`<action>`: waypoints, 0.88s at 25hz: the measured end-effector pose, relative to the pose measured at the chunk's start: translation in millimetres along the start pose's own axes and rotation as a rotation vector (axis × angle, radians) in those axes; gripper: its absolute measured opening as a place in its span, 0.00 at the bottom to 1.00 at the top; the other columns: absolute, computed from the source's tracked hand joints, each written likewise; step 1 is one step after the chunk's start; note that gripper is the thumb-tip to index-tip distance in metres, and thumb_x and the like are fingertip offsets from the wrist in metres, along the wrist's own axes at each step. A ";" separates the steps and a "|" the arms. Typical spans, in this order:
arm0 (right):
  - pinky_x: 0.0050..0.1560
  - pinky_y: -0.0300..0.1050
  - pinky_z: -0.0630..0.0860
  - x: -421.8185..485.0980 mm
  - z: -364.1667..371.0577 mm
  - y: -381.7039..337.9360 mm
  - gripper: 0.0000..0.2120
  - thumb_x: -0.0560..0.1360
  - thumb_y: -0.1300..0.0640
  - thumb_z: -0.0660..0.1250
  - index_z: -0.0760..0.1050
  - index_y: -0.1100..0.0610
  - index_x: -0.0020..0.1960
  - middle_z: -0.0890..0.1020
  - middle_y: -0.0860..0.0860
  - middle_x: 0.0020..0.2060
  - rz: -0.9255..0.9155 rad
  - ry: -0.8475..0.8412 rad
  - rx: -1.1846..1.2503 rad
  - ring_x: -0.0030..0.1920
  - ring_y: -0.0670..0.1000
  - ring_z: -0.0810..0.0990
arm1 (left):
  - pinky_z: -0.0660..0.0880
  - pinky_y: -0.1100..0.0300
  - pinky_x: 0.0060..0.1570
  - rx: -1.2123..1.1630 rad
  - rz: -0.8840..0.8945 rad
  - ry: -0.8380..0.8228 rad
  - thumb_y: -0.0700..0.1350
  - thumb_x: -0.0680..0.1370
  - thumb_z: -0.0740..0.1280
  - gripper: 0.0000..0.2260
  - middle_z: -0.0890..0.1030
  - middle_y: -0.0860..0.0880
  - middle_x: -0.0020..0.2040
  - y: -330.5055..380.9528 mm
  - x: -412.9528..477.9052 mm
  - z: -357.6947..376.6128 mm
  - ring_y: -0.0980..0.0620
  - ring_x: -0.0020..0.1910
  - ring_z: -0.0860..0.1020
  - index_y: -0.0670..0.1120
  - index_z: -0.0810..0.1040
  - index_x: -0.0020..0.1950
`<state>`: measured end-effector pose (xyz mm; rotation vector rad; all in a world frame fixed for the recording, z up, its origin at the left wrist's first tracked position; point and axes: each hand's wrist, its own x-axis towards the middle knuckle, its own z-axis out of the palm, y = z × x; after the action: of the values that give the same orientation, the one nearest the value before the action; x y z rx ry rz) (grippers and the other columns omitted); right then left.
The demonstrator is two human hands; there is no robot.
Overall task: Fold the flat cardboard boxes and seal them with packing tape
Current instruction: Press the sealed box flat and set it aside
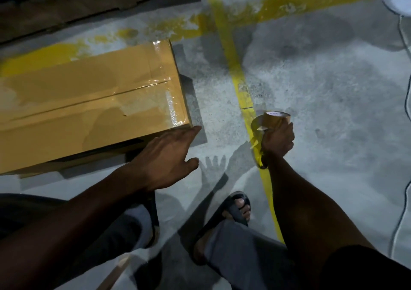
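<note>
Hands: left (164,156) flat, right (278,143) around tape (274,119)

Dim overall. Light fell from above: overlapping finger shadows on floor (311,112), hard shadow to the right of box (77,103). Glare streaks on box's taped end. Lower frame underexposed, near black. Mild softness; lines bowed at edges.

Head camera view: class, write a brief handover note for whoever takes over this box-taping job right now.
Left hand: open, fingers straight, at the near right corner of the cardboard box.
Right hand: grips the tape roll, apart from the box.
Done: box folded; glossy tape covers its top seam and right end.
Left: its left end is out of view, so check it.
</note>
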<state>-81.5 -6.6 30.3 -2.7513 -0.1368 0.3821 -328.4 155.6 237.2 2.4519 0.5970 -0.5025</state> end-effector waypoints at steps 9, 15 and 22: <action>0.68 0.64 0.65 -142.5 -13.3 -193.0 0.29 0.79 0.46 0.50 0.62 0.56 0.76 0.66 0.61 0.74 -0.800 -0.249 -0.072 0.72 0.62 0.66 | 0.68 0.49 0.65 0.014 -0.234 0.079 0.53 0.78 0.64 0.33 0.65 0.42 0.74 -65.3 -35.9 -78.4 0.42 0.71 0.66 0.50 0.53 0.79; 0.74 0.63 0.52 -196.1 25.8 -301.4 0.27 0.83 0.46 0.49 0.52 0.55 0.80 0.53 0.60 0.79 -1.002 -0.234 -0.224 0.78 0.62 0.53 | 0.69 0.45 0.64 0.306 -0.193 0.139 0.54 0.79 0.62 0.32 0.62 0.41 0.75 -213.2 -68.3 -127.9 0.40 0.71 0.66 0.47 0.53 0.79; 0.71 0.72 0.50 -180.0 112.9 -335.6 0.35 0.78 0.38 0.39 0.50 0.55 0.80 0.51 0.61 0.79 -1.053 -0.195 -0.441 0.78 0.66 0.50 | 0.58 0.36 0.70 0.150 -0.558 0.242 0.56 0.80 0.59 0.30 0.49 0.40 0.79 -386.5 -77.2 -72.8 0.37 0.76 0.53 0.49 0.52 0.78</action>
<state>-301.1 318.0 94.6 -2.5453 -1.7776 0.3224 -574.7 463.1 163.6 2.4877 1.4081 -0.4753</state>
